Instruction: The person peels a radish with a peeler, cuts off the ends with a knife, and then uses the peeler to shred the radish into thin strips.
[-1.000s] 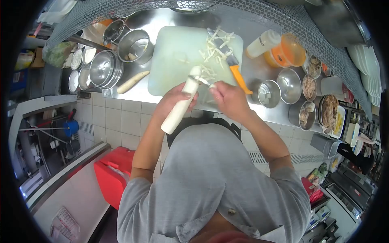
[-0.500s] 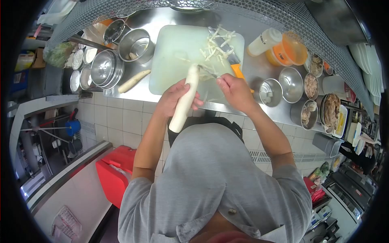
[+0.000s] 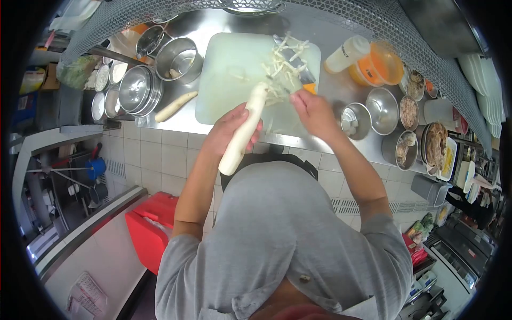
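My left hand (image 3: 230,129) is closed around a long white radish (image 3: 243,133), tilted with its upper end over the cutting board (image 3: 224,64). My right hand (image 3: 314,113) grips a peeler (image 3: 285,85), blurred by motion, just right of the radish's upper end. Pale strips of peel (image 3: 288,56) are heaped on the board's upper right. Partly under them lies a knife with an orange handle (image 3: 310,88), which my right hand partly covers. Another long pale root (image 3: 176,106) rests on the steel counter, left of the board.
Steel bowls (image 3: 140,90) and a pot (image 3: 179,60) stand on the left. To the right are a squeeze bottle (image 3: 348,55), an orange tub (image 3: 376,64), a pot with white pieces (image 3: 356,121) and several food containers. Wire mesh (image 3: 341,15) hangs above the counter's far side. A red bin (image 3: 152,226) is below left.
My right hand has moved slightly right with the peeler, away from the radish's upper end, covering more of the knife handle. The radish has shifted only slightly in my left hand.
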Available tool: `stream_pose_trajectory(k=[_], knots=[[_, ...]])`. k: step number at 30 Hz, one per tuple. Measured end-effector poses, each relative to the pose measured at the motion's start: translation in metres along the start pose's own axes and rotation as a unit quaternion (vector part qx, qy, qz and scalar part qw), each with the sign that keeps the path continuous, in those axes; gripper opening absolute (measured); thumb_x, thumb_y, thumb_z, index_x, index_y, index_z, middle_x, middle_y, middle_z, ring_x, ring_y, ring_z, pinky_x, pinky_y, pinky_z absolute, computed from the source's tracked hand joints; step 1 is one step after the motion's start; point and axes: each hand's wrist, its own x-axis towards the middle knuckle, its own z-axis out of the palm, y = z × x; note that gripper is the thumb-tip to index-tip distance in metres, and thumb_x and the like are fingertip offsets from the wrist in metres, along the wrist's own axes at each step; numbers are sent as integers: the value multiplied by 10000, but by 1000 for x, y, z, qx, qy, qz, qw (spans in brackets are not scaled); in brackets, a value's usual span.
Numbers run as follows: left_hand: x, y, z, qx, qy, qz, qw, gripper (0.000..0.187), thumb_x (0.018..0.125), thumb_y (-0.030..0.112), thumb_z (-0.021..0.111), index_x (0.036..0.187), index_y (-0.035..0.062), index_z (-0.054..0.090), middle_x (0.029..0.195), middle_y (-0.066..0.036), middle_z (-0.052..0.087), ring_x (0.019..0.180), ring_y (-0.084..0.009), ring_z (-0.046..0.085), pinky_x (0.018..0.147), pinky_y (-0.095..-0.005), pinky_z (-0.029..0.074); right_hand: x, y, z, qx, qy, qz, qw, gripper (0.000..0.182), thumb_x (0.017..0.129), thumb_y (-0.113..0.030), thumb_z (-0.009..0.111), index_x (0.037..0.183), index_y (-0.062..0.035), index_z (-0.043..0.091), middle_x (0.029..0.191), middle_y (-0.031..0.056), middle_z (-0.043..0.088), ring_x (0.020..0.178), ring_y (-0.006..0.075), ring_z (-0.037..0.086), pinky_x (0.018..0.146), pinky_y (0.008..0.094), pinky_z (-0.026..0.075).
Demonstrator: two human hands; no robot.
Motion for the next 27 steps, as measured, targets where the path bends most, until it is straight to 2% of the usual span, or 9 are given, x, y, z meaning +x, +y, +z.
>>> stream_pose_trajectory(k=[3,6,7,10,11,13,16,19,27], knots=[[1,-1,-1,56,2,2,998,616,985,271,669,1502,30,435,922,-69,631,635,-129,597,504,-266,511,-20,-28,8,9,-13,-90,996,346,1046,-336,590,897,-27,633,778,227,661,758,447,657,674,518,512],[-2,3,4,72,-53,1,996,722,931,226,707,1543,-5,401,915,-70,617,625,-128,590,495,-257,503,-1,6,18,-29,-9,-60,998,332,1051,-337,575,937,-32,643,810,214,679,769,447,664,685,515,517],[-4,7,6,63,-78,3,995,733,917,205,712,1544,-9,400,917,-70,617,625,-128,590,492,-257,501,17,21,9,-120,-46,35,991,348,1050,-369,572,993,-33,642,863,218,693,762,457,658,684,509,517],[-5,11,11,61,-68,21,996,664,911,190,709,1487,-23,457,920,-77,618,655,-134,602,480,-259,498,24,65,13,25,42,-27,998,427,1068,-427,546,995,-16,640,778,170,674,632,361,635,591,435,498],[-4,9,8,64,-32,35,997,630,908,182,708,1457,-25,477,934,-85,616,674,-143,613,481,-262,506,20,67,12,143,-22,59,988,451,1074,-440,537,989,-10,643,742,141,641,592,310,599,562,400,475],[7,6,-4,74,33,59,995,563,903,166,706,1396,-28,517,960,-101,612,713,-161,634,484,-268,522,7,38,-8,363,-136,227,894,498,1085,-468,521,977,1,648,670,81,575,513,206,528,505,330,430],[15,14,-7,67,34,93,993,497,895,149,708,1329,-26,540,1084,-154,631,793,-204,665,517,-276,558,-7,9,-23,568,-223,273,743,530,1095,-489,496,975,3,652,646,12,495,487,100,434,463,257,360],[19,27,6,39,-1,100,994,516,882,135,723,1339,-12,532,1253,-223,627,936,-264,704,561,-283,589,-16,-2,-20,624,-249,260,694,539,1091,-504,495,987,0,655,648,40,522,459,125,453,434,267,363],[44,23,18,95,38,105,989,512,865,83,774,1322,37,548,1099,-118,680,974,-251,724,597,-286,596,-20,-17,-18,594,-249,247,724,567,1094,-528,470,966,-12,668,661,47,550,476,139,508,425,262,389]])
